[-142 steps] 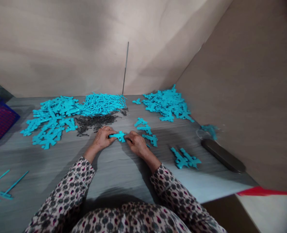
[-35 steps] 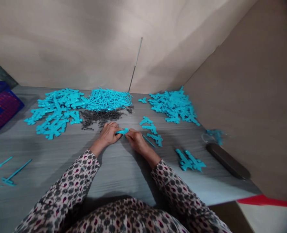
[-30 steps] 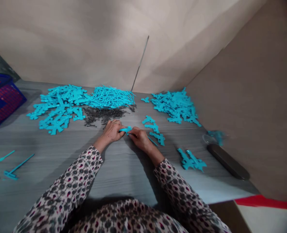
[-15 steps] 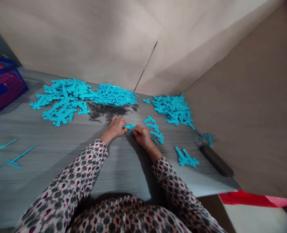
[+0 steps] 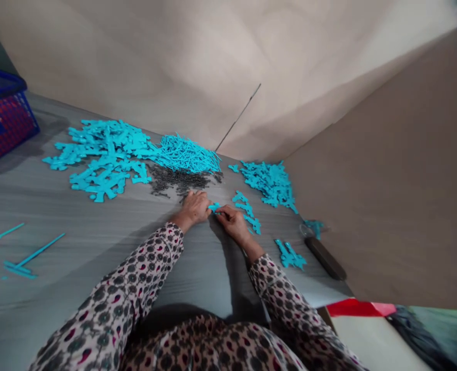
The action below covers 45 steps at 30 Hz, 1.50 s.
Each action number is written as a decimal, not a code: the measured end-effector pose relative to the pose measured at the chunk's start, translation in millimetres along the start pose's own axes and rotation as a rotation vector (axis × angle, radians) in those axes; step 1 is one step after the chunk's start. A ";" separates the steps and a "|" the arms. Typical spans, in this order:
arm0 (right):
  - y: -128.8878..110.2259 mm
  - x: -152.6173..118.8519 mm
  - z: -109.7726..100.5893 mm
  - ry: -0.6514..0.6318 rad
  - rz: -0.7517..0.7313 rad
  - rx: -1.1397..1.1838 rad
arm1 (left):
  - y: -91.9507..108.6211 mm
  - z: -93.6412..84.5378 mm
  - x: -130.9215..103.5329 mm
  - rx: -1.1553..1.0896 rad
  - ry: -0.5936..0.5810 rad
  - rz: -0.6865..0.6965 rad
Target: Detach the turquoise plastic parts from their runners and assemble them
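Between my two hands is a small turquoise plastic piece point(image 5: 214, 207). My left hand point(image 5: 197, 206) grips its left end, and my right hand point(image 5: 231, 220) pinches its right end. Just beyond my left hand lies a scatter of small dark pins point(image 5: 182, 180). Behind them is a heap of thin turquoise sticks point(image 5: 189, 154). A short column of turquoise pieces point(image 5: 247, 208) lies right beside my right hand. Further right, a couple of joined-looking turquoise pieces point(image 5: 290, 255) rest on the grey table point(image 5: 135, 278).
A large pile of flat turquoise parts point(image 5: 112, 149) spreads at the left, another pile point(image 5: 270, 183) at the right. A blue basket point(image 5: 7, 118) stands far left. Thin turquoise rods point(image 5: 38, 250) lie front left. A dark elongated object point(image 5: 324, 257) sits by the right cardboard wall point(image 5: 398, 180).
The camera view has shifted and tilted a little. Both hands stay close together around the small turquoise piece, which shows less between the fingers now.
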State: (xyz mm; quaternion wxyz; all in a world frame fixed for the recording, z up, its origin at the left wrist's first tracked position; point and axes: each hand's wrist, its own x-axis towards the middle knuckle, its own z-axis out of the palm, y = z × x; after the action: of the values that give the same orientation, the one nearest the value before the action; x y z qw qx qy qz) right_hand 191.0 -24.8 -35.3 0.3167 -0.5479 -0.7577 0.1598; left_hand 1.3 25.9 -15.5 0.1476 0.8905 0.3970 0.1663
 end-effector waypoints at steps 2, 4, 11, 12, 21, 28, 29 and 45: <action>-2.4 0.2 -1.0 0.006 0.025 0.003 | 1.4 -1.2 0.5 -0.009 -0.003 -0.001; -5.0 0.9 -2.2 0.009 0.033 0.026 | 2.2 -2.5 0.8 -0.018 -0.008 0.001; -3.1 3.0 -4.5 0.011 0.079 0.121 | -2.2 0.9 2.3 -0.048 -0.004 0.021; -1.6 3.0 -4.4 0.015 0.087 0.133 | -2.8 2.0 2.4 -0.048 -0.003 0.024; 5.3 3.7 0.4 0.046 0.101 0.123 | -3.3 6.7 1.5 -0.072 0.042 0.010; 0.8 3.7 4.1 0.072 0.046 0.096 | -5.6 6.9 -1.3 -0.028 0.056 0.010; 0.7 3.7 4.2 0.072 0.042 0.099 | -6.2 6.9 -1.5 -0.022 0.056 0.013; 6.0 1.8 17.5 0.022 -0.182 -0.070 | -17.2 2.6 -0.9 -0.012 0.021 0.043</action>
State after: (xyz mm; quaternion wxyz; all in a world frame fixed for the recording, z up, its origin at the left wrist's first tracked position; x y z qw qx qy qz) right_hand 183.5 -19.1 -51.3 0.3186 -0.4893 -0.8059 0.0978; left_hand -9.6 35.9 -24.8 0.1451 0.8961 0.3783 0.1814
